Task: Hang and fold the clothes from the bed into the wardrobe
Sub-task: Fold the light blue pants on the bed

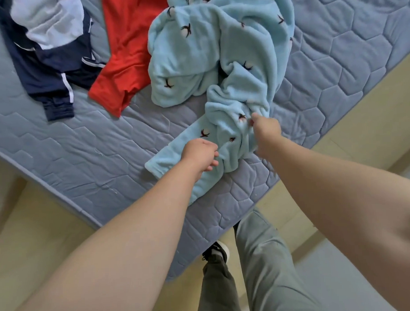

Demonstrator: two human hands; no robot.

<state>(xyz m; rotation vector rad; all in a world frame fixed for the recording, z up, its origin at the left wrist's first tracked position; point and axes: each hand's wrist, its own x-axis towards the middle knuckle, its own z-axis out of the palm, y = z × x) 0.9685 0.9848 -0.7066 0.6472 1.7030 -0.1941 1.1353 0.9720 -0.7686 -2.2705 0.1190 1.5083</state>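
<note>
While the light-blue printed fleece (pixel 219 50) is lying bunched on the bed (pixel 83 159), I am gripping its near end with my left hand (pixel 200 155) and right hand (pixel 267 130), held slightly apart.

The top edge cuts off the light blue fleece garment (pixel 219 50), the red garment (pixel 130 53) and the navy and white garment (pixel 51 56), so none shows whole. The right hand (pixel 266 130) is blurred, its fingertips buried in the fleece fold it grips. Whether the curled fingers of the left hand (pixel 200 155) hold cloth is unclear. The bed (pixel 83 148) runs out of frame, and a trouser leg (pixel 215 285) half hides a shoe (pixel 217 250).
</note>
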